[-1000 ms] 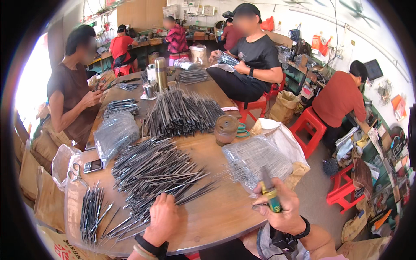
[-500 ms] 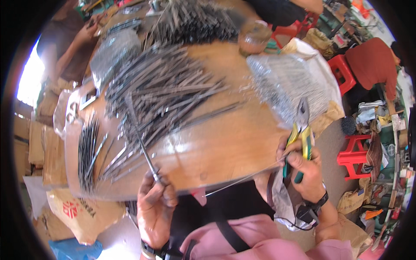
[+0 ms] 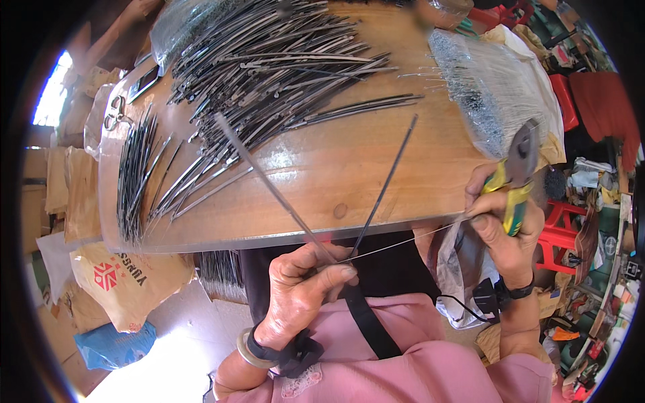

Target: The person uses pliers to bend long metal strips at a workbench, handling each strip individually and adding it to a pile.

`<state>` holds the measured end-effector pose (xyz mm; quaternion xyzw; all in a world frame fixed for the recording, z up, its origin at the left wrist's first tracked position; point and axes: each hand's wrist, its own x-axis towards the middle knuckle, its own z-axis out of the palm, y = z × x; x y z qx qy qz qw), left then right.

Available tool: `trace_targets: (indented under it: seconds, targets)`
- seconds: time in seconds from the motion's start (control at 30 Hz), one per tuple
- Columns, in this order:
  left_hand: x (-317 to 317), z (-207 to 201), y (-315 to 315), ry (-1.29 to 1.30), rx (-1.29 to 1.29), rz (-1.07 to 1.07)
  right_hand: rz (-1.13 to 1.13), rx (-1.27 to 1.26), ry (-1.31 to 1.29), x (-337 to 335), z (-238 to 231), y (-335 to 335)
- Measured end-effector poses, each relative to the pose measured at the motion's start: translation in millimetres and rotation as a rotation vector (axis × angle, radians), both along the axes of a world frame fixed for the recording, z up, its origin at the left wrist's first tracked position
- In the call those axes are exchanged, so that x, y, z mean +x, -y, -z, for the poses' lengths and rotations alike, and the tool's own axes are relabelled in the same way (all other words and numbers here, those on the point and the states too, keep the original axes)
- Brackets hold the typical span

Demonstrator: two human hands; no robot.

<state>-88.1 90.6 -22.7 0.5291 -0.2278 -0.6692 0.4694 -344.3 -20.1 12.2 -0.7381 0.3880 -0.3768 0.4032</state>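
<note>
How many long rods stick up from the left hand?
2: the first rod slants up-left from the left hand, the second rod up-right; more may be hidden.

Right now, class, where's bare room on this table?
Bare wood shows between the dark rod pile, the bagged wires and the near edge, though two held rods cross the view. The left is crowded: scissors, phone, loose rods.

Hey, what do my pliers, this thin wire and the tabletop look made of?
Pliers: dull grey head suggests steel; yellow and green grips, probably plastic or rubber. Thin wire: likely metal, from its pale sheen. Tabletop: glossy wood or imitation, from brown grain and reflections.
</note>
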Motion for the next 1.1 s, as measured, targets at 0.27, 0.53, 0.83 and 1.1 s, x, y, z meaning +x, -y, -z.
trace_targets:
  seconds: [0.27,0.53,0.83,1.1]
  targets:
    - [8.5,6.8,9.2,-0.005,0.169,0.325,-0.322,-0.397,-0.506,39.9,-1.3,13.7]
    - [5.0,9.4,5.5,0.030,0.159,0.287,-0.400,-0.333,-0.499,42.9,24.0,14.2]
    - [30.3,5.6,24.5,0.060,-0.094,0.429,-0.380,-0.344,-0.459,40.0,18.4,4.0]
    - [-4.4,-6.3,33.8,-0.045,0.243,0.395,-0.379,-0.401,-0.432,44.5,16.4,-7.5]
